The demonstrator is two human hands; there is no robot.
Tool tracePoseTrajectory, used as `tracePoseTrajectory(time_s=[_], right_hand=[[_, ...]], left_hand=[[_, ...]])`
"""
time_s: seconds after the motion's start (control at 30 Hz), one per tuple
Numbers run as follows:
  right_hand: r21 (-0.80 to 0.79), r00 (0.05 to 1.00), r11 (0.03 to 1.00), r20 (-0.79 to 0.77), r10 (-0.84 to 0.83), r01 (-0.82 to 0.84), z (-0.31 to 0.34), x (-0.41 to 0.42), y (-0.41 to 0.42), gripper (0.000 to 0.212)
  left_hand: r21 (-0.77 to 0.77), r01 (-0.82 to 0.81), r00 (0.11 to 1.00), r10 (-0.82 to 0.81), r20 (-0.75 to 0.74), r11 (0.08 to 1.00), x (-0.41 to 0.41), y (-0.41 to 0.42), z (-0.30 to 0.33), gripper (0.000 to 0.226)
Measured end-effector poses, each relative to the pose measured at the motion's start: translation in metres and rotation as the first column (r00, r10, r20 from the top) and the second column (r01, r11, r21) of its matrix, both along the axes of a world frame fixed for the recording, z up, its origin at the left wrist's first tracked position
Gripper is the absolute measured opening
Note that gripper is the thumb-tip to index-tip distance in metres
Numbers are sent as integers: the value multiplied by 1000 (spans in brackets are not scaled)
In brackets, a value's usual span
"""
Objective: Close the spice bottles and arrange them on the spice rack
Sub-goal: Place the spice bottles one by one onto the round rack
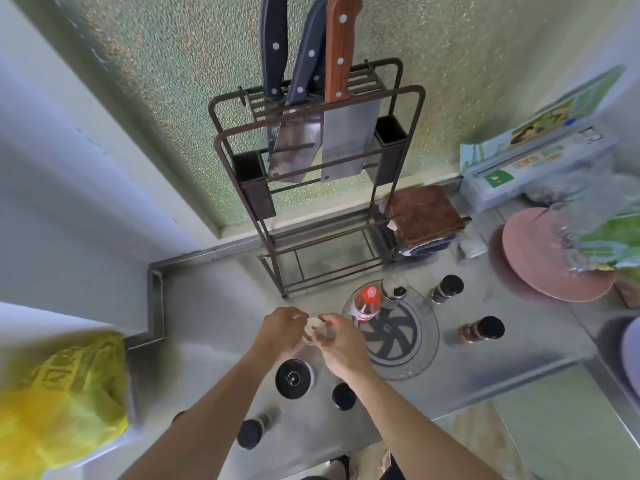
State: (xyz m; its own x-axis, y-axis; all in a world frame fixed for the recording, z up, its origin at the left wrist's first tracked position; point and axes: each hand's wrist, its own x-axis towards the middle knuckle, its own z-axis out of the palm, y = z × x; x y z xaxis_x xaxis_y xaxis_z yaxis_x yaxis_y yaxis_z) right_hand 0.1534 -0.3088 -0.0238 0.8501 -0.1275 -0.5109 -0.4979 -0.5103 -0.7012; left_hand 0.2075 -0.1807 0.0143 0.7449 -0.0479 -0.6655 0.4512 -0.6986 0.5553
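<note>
Writing: green print on box (540, 157) at upper right, too blurred to read; marks on yellow bag (59, 393), unreadable.
Black-capped bottles: four; two at right (446, 289) (482, 329), two at bottom centre (344, 396) (252, 432), all upright, caps toward camera.
Other bottles: red-capped one (365, 303), steel-topped one (393, 292).
Black lid (293, 378): flat, below hands.
Jar (313, 330): centre frame, in front of rack (322, 188), upright, pale top up.
Left hand (282, 329): fingers curled at jar's side.
Right hand (341, 339): fingertips pinching jar's top.
Knives: three in rack, handles up.
</note>
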Motion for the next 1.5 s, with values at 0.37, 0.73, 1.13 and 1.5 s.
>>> tracePoseTrajectory(time_s=[0.37,0.73,1.13,1.5], right_hand=[[-50,964,967,112,-241,248,43,-42,-49,24],[-149,995,984,11,-102,102,11,-17,-73,36],[-28,969,978,147,-198,204,86,-6,-240,23],[-294,990,949,110,-84,113,12,112,-381,34]], left_hand=[[-100,258,957,-240,165,961,-21,-40,38,31],[-54,103,994,-101,36,993,-19,-68,-2,28],[59,199,884,-205,421,978,-32,-210,85,21],[-80,43,996,-36,86,996,82,-410,1,21]])
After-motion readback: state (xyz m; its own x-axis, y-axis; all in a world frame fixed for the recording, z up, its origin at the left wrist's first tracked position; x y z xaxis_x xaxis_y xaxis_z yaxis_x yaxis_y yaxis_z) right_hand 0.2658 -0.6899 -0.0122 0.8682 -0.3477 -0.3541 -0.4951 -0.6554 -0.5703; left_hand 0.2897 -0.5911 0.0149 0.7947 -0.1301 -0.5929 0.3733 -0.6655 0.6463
